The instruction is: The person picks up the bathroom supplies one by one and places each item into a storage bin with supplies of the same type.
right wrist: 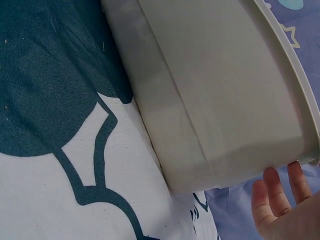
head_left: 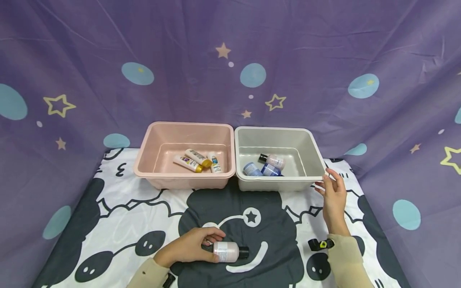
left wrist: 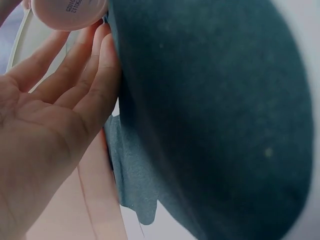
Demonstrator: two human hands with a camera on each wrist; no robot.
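A pale pink bottle with a black cap (head_left: pixel 227 252) lies on its side on the printed cloth. My left hand (head_left: pixel 196 245) is at its base end, the thumb by the near edge and the fingers loosely extended along the far side. In the left wrist view the round bottle base (left wrist: pixel 70 12) shows beyond the fairly straight fingers; firm contact cannot be told. My right hand (head_left: pixel 335 200) touches the front right corner of the grey bin (head_left: pixel 281 184). In the right wrist view several fingertips (right wrist: pixel 297 175) rest under its rim; the thumb is hidden there.
The grey bin holds a pink bottle (head_left: pixel 275 161) and two blue containers (head_left: pixel 271 170). Beside it on the left stands a pink bin (head_left: pixel 191 182) with three small tubes (head_left: pixel 188 163). Purple fabric (head_left: pixel 201 80) hangs behind. The cloth (head_left: pixel 126 224) covers the surface.
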